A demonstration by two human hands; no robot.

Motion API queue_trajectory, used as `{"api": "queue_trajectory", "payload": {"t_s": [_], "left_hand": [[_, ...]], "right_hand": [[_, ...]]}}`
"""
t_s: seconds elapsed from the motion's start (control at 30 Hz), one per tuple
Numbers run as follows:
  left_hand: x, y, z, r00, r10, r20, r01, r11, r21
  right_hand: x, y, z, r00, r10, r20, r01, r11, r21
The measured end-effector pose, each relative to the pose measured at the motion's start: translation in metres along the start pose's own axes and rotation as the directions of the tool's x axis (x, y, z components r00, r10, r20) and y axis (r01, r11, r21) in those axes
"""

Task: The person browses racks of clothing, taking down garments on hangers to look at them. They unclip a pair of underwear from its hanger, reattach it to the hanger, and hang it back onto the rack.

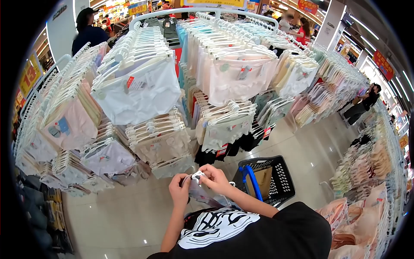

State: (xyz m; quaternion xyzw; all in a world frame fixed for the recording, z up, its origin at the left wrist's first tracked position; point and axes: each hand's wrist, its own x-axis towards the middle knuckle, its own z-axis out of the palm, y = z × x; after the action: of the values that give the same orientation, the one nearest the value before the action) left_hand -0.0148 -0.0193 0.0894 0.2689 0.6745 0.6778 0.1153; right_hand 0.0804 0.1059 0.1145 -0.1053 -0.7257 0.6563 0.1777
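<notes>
In front of my black shirt, both hands meet at a small white piece with dark marks. My left hand is closed at its left side, fingers pinched on a dark edge whose nature is unclear. My right hand pinches the white piece from the right. Below the hands hangs a pale, partly see-through garment, its lower part against my shirt. White hangers with underwear stand in rows beyond my hands.
A black basket with a blue handle and a brown item stands right of my hands. Racks of hanging garments line the right side. A person in black stands in the aisle; another person is at the upper left.
</notes>
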Motion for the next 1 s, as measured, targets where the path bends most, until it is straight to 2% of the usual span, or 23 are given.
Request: {"api": "queue_trajectory", "payload": {"t_s": [0.07,0.17,0.23,0.3,0.37,0.43,0.63,0.83,0.9,0.93,1.0], "left_hand": [[0.001,0.006,-0.004,0.998,-0.061,0.001,0.061,0.998,-0.002],[0.002,0.000,-0.005,0.998,0.067,-0.018,-0.066,0.996,0.056],[0.005,0.005,-0.004,0.992,0.126,-0.018,-0.125,0.992,0.028],[0.009,0.004,-0.002,0.993,0.119,-0.021,-0.119,0.993,-0.005],[0.011,0.010,-0.001,0.998,0.063,-0.018,-0.065,0.984,-0.164],[0.009,0.012,-0.003,0.997,0.075,-0.019,-0.078,0.979,-0.190],[0.006,0.010,-0.009,0.995,0.091,-0.039,-0.097,0.970,-0.221],[0.006,0.002,-0.008,0.988,0.149,-0.032,-0.153,0.971,-0.186],[0.007,0.005,-0.005,0.986,0.164,-0.040,-0.168,0.977,-0.130],[0.007,0.006,-0.004,0.984,0.171,-0.044,-0.175,0.979,-0.102],[0.004,0.008,-0.002,0.973,0.225,-0.048,-0.223,0.974,0.040]], "right_hand": [[0.003,0.007,-0.001,0.999,-0.033,-0.004,0.033,0.999,-0.006],[0.009,0.000,-0.003,0.999,-0.004,-0.038,0.000,0.995,-0.101],[0.019,0.017,-0.007,0.984,-0.175,-0.042,0.168,0.975,-0.144],[0.023,0.008,-0.009,0.998,-0.050,-0.032,0.050,0.999,0.013],[0.026,-0.009,-0.009,1.000,0.028,0.003,-0.028,0.997,0.074],[0.028,-0.009,-0.005,1.000,-0.009,0.005,0.008,0.988,0.152],[0.029,0.009,0.003,0.996,0.062,0.066,-0.074,0.976,0.206],[0.027,0.009,0.008,0.995,0.058,0.081,-0.074,0.974,0.214],[0.025,0.011,0.006,0.996,0.055,0.070,-0.068,0.977,0.200],[0.024,0.012,0.003,0.990,0.109,0.087,-0.122,0.978,0.171],[0.019,0.012,0.002,0.996,0.068,0.054,-0.071,0.996,0.058]]}}
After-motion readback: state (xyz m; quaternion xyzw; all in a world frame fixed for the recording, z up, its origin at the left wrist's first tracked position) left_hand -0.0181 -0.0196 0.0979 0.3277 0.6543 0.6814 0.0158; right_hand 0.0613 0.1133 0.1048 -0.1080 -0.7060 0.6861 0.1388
